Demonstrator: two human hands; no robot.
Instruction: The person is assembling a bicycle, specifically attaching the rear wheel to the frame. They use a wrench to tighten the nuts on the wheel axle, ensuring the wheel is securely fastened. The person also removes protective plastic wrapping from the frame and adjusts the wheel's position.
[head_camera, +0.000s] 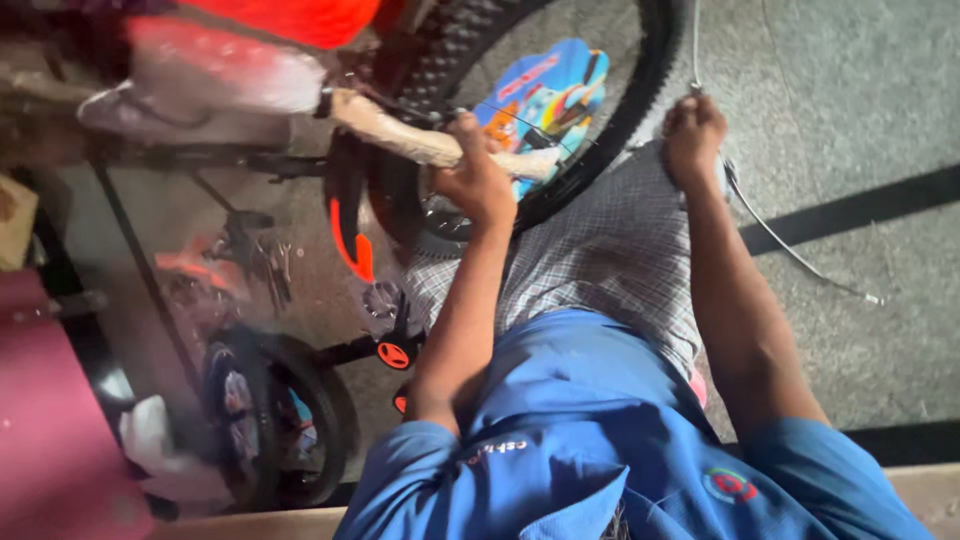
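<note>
A small red bicycle (290, 30) stands before me, its front wheel (640, 90) black-tyred with a colourful picture plate (550, 95) inside the spokes. My left hand (478, 178) is closed around the paper-wrapped fork leg (400, 130) next to the wheel. My right hand (692, 135) is raised to the right of the tyre, pinching a thin brake cable (790, 245) that runs up from the hand and also trails down across the floor. My blue shirt and checked cloth fill the lower middle.
A second small wheel (285, 420) with red fittings lies at lower left. An orange-and-black mudguard (348, 235) hangs under the frame. Grey floor (860, 120) with a dark stripe (860, 205) lies to the right. A maroon surface (50, 420) is at the far left.
</note>
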